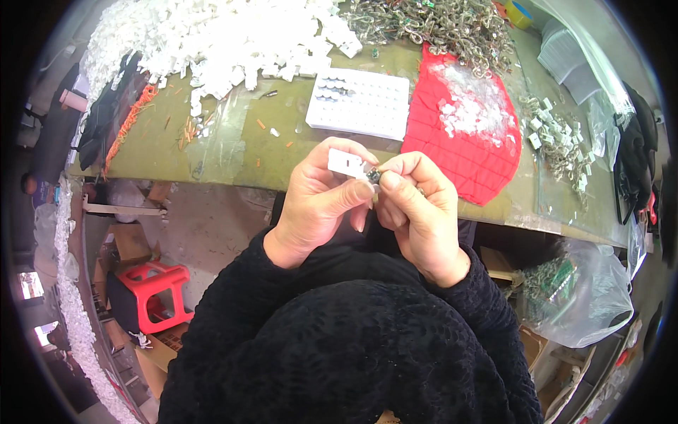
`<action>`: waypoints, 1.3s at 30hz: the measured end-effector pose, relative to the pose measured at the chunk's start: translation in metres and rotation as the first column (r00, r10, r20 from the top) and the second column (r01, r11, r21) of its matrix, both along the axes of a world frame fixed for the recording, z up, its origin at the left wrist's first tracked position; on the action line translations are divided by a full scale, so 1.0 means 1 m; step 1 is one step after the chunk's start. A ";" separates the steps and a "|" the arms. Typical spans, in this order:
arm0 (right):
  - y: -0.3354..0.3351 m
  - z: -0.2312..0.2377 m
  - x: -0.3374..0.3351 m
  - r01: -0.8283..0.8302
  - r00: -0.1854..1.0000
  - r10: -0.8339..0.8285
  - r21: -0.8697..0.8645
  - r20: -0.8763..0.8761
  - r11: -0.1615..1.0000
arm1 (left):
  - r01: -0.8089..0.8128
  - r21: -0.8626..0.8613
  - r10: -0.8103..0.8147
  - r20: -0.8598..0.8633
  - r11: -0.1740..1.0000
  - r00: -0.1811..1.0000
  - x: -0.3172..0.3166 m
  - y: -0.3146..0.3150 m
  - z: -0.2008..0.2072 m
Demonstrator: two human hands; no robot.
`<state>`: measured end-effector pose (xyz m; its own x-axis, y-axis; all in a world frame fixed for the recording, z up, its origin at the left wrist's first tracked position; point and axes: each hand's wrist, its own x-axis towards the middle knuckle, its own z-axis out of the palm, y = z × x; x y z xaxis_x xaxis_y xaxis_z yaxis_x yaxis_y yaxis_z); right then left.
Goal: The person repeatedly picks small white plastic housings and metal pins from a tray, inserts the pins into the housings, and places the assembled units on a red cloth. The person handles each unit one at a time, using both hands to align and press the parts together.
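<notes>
Close to the table's front edge, my left hand [311, 208] pinches a small white plastic housing [345, 163] with a slot in it. My right hand [426, 215] meets it fingertip to fingertip, gripping a tiny dark part [373, 174] at the housing's end. Whether that part sits inside the housing or only touches it, I cannot tell. Just beyond my hands lies a white tray [374, 116] with rows of holes, a few holding small dark parts. To its right a red cloth [462, 166] carries a scatter of small clear pieces [480, 106].
White plastic housings [212, 42] are heaped at the far left, tangled wired parts [438, 28] at the far middle. Wired white pieces [561, 141] lie on the right. Below the table are a red stool [159, 297] on the left and a clear plastic bag [586, 297] on the right.
</notes>
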<state>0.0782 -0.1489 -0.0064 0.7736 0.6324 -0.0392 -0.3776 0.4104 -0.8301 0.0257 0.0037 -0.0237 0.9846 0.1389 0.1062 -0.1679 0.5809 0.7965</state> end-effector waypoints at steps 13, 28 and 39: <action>0.003 -0.015 -0.008 0.261 0.782 -0.107 -0.166 0.615 0.951 | -0.052 -0.019 0.051 -0.051 0.998 0.997 -0.003 -0.003 0.000; 0.001 -0.007 -0.003 0.483 0.721 -0.159 -0.325 0.674 0.813 | -0.201 0.114 0.217 -0.158 0.973 0.963 -0.004 -0.022 0.009; 0.001 -0.010 0.002 0.446 0.772 -0.090 -0.436 0.629 0.782 | -0.030 -0.340 -0.095 -0.347 0.940 0.933 0.001 -0.009 0.001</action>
<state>0.0798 -0.1480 -0.0159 0.8972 0.4007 0.1855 0.2670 -0.1576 -0.9507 0.0267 -0.0056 -0.0231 0.9527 0.0716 -0.2955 0.1110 0.8229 0.5572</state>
